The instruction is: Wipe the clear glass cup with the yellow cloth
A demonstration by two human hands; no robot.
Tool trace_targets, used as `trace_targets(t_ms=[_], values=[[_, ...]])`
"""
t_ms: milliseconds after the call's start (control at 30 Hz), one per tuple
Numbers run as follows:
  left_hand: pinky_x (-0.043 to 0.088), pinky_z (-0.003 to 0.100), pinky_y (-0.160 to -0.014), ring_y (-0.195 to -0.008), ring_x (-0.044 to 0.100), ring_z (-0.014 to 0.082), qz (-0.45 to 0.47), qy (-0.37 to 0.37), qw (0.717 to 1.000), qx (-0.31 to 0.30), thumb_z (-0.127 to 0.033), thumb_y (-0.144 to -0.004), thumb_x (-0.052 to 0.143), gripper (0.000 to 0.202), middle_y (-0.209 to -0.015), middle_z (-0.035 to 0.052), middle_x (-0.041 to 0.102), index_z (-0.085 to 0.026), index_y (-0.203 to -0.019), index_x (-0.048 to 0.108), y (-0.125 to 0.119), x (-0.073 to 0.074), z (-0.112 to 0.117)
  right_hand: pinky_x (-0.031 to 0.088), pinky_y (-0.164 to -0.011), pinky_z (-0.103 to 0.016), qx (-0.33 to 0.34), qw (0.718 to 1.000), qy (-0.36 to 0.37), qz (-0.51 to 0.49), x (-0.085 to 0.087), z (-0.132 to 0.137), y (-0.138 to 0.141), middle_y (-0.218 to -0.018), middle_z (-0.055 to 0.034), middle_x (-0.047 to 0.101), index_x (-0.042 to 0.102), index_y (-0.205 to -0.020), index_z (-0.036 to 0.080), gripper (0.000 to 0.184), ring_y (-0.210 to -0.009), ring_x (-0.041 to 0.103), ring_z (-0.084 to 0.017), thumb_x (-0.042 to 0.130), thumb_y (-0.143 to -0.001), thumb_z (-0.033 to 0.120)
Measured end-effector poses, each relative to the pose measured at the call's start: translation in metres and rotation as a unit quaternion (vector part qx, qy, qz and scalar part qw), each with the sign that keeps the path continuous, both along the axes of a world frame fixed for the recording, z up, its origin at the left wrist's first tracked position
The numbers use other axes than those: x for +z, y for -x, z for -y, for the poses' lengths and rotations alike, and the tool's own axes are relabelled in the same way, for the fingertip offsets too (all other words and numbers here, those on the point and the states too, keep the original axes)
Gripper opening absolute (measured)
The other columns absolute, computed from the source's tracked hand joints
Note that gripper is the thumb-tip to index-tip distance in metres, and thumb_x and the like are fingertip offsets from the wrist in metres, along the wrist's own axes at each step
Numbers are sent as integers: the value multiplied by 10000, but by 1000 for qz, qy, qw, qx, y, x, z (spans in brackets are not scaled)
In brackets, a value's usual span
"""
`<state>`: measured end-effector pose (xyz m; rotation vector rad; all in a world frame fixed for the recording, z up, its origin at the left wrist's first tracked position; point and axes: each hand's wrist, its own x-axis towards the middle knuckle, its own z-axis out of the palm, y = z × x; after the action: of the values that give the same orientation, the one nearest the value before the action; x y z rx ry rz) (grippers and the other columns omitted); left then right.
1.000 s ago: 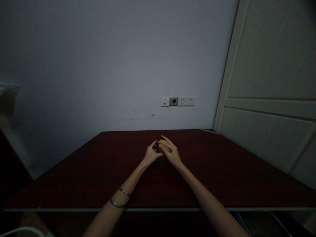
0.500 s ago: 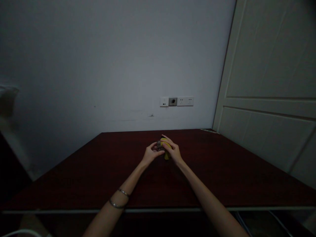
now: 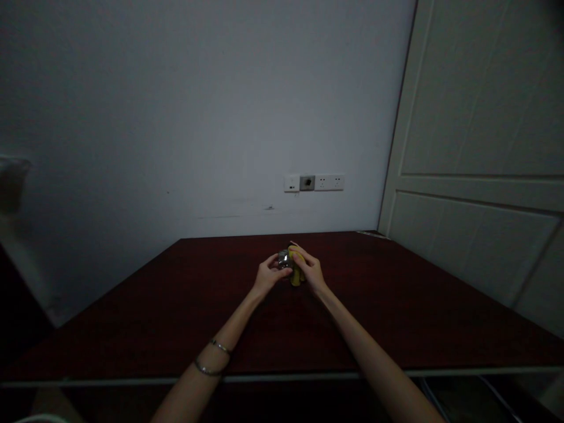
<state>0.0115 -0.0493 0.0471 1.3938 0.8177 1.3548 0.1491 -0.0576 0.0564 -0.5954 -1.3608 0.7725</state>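
Note:
My left hand (image 3: 268,274) is closed around the side of a small, shiny, grey object (image 3: 284,258), perhaps glass or metal; its exact kind is too small and dim to tell. My right hand (image 3: 309,269) grips a yellow cloth (image 3: 296,276), bunched under the fingers and pressed against the right side of the shiny object. A fold of the cloth hangs down below the fingers. Something dark shows at the far fingertips of the right hand. Both hands meet above the middle of the dark red table (image 3: 211,294).
A pale wall (image 3: 220,117) with a row of sockets (image 3: 314,183) rises behind the table. On the right stands a panelled light door (image 3: 476,147). The table's front edge (image 3: 291,377) runs beneath my forearms. A blurred pale thing (image 3: 13,182) is at far left.
The yellow cloth has shifted slightly right across the shiny object, and more of its bright surface shows. My hands stay in nearly the same place.

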Motion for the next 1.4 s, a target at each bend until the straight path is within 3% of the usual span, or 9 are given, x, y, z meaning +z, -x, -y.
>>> trace_targets(t_ms=[133,400,633,733,967,1167,1300,1400], values=[[487,291,-712,-764,596,167,-58,-41,995,72,-298,-471,774,691,-905,91,637,-80,-1078,526,2,-2,-5,335,-981,-391,-6,994,-80,75,3,7,1,-1225,-58,526,688,-876,237,202,-1135,474,-231,602,-721,333],[422,368,-874,-967,557,244,-202,-140,962,118,-320,-417,792,775,-1058,114,604,-131,-1120,526,6,-8,-5,350,-964,-403,-74,995,-9,61,-4,-5,3,-1105,-86,605,680,-902,212,256,-1104,499,-230,579,-724,366],[420,377,-861,-953,566,254,-221,-145,951,159,-268,-477,751,725,-1034,123,606,-118,-1145,513,9,-14,-12,347,-968,-414,-69,980,-103,156,-2,9,6,-1210,-35,535,684,-875,284,177,-1109,485,-223,589,-728,305],[415,366,-870,-949,566,243,-204,-151,953,163,-257,-456,759,730,-1036,108,603,-128,-1134,522,8,-13,-10,350,-965,-417,-71,982,-96,145,-1,9,6,-1206,-38,536,684,-880,282,182,-1105,487,-225,587,-729,312],[393,377,-905,-986,545,244,-207,-169,954,133,-299,-410,791,756,-1055,99,596,-154,-1108,539,5,-12,-4,379,-942,-391,-58,993,-37,94,-1,1,3,-1189,-75,545,679,-913,234,234,-1086,509,-224,581,-729,342],[443,347,-840,-903,583,218,-130,-84,981,117,-251,-443,785,722,-963,98,630,-113,-1104,529,3,-8,-4,354,-965,-381,-19,990,-63,123,0,2,2,-1229,-53,519,688,-868,249,212,-1102,498,-218,606,-706,358],[475,313,-772,-825,596,189,-112,-50,990,68,-254,-419,803,694,-906,88,642,-106,-1049,555,-2,-6,-3,385,-932,-384,-29,999,13,43,-5,-12,-1,-1103,-77,606,670,-917,207,313,-1049,533,-226,579,-707,420],[491,286,-695,-742,603,166,-69,-11,997,21,-270,-426,804,680,-850,85,650,-97,-1035,557,-4,-9,-4,438,-862,-373,3,996,82,-22,-7,-19,-5,-998,-73,652,658,-931,185,369,-947,584,-229,547,-714,462]])
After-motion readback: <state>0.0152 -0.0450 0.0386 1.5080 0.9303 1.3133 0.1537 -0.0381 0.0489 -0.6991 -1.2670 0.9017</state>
